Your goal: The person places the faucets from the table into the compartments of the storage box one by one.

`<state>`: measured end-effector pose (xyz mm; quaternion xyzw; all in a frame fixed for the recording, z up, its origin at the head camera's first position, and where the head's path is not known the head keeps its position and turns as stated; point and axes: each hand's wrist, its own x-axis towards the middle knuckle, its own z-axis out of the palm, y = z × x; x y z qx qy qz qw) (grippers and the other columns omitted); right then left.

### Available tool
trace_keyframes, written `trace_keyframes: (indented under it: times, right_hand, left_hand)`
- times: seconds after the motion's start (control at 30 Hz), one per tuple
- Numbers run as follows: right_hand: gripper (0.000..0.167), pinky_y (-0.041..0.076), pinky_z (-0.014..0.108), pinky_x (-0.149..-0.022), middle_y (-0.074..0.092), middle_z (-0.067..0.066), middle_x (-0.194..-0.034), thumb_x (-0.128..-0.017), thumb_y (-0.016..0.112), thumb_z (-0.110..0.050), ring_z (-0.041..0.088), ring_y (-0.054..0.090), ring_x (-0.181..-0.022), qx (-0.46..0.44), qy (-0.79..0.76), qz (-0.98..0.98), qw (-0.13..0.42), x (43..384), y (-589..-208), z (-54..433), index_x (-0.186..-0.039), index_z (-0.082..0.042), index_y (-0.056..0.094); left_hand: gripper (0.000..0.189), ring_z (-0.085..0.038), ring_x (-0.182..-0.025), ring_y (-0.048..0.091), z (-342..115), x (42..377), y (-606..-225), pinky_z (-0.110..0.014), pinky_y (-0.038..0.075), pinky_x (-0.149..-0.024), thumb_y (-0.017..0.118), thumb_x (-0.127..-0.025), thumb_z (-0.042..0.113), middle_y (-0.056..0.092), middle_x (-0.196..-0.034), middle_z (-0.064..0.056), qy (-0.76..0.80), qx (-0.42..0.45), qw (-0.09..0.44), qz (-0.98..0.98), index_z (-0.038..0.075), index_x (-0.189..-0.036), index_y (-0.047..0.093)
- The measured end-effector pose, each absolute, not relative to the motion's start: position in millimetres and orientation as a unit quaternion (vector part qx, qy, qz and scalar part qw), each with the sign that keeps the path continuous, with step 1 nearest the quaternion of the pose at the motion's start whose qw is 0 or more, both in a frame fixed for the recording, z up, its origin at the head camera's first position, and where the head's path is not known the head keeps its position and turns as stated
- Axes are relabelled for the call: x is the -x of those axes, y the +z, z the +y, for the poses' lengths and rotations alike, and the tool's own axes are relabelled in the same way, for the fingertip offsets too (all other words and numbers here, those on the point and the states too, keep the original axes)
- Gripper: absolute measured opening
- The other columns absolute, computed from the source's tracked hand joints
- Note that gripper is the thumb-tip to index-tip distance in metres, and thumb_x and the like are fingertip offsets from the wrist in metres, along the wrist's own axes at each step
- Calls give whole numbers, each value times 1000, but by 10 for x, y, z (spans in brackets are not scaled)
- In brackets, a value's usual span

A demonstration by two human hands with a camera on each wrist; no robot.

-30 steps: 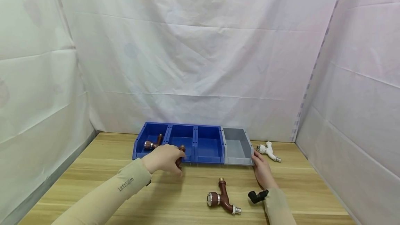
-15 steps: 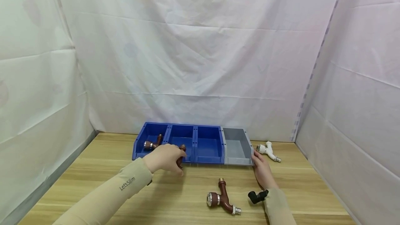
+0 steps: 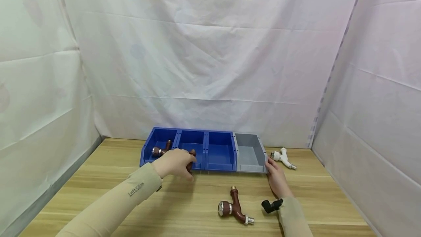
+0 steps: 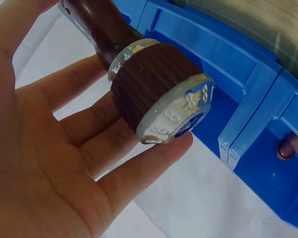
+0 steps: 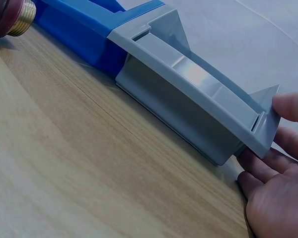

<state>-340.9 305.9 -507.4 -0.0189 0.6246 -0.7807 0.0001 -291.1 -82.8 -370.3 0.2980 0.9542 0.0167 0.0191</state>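
Note:
My left hand [image 3: 175, 162] holds a brown faucet [image 3: 191, 158] at the front of the second blue bin [image 3: 191, 139] from the left. In the left wrist view, the faucet's ribbed knob [image 4: 156, 82] faces the camera, with fingers behind it; the thumb tip is out of frame. A second brown faucet [image 3: 161, 151] lies in the leftmost blue bin [image 3: 163, 131]. At the right end of the row, my right hand [image 3: 277, 178] grips the front right corner of the grey bin [image 5: 184, 109], thumb on its side and fingers lower down.
Another brown faucet [image 3: 235, 207] lies on the wooden table [image 3: 197, 200] in front of the bins. A white faucet [image 3: 283, 157] lies right of the grey bin. A third blue bin [image 3: 220, 151] stands beside the grey one. Fabric walls [image 3: 204, 65] enclose the table.
My left hand and the faucet in it have risen very slightly. The head view has shifted a little. My right hand stays at the grey bin.

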Motion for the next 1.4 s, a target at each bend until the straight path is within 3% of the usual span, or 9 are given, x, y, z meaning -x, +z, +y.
trace_keyframes:
  times: [0.33,0.63,1.4]
  right_hand:
    - [57,16,36,-114,13,15,-158,-106,39,-14,22,15,-144,21,-782,622,2,3421,-5078,3062,-153,3,12]
    - [57,16,36,-114,12,15,-159,-106,38,-13,22,14,-145,19,-782,623,4,3421,-5075,3062,-154,3,12]
    - [56,15,38,-115,13,16,-158,-106,38,-14,24,14,-145,23,-776,631,1,3401,-5076,3065,-153,3,12]
  left_hand:
    - [47,-9,-67,53,-838,2918,-3699,-34,49,-68,83,-70,45,56,-74,13,24,-294,20,955,21,-108,71]
    - [56,-17,-91,63,-828,2934,-3690,-39,52,-81,83,-72,43,68,-101,5,31,-279,29,959,18,-121,69]
    - [59,-18,-97,64,-832,3018,-3715,-40,52,-83,82,-71,48,69,-107,3,23,-278,28,960,18,-121,69]
